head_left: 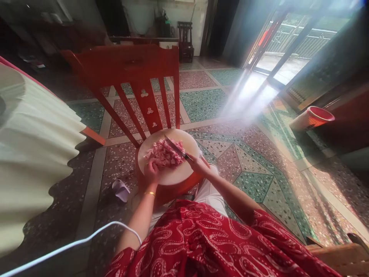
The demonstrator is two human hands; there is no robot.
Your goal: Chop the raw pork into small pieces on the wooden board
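Observation:
A round pale cutting board (173,177) rests on the seat of a red chair (129,73) in front of me. On the board lies a heap of pink chopped meat (165,153). My left hand (152,170) presses on the near left side of the meat, a gold bangle on its wrist. My right hand (197,161) grips the handle of a knife (176,148), whose blade lies across the right side of the heap, pointing away and to the left.
A pale pleated cloth (31,154) fills the left. A white cable (72,243) runs over the floor near my lap. A lilac slipper (121,190) lies left of the chair. A red bucket (313,118) lies tipped at the right, by the sunlit doorway (276,50).

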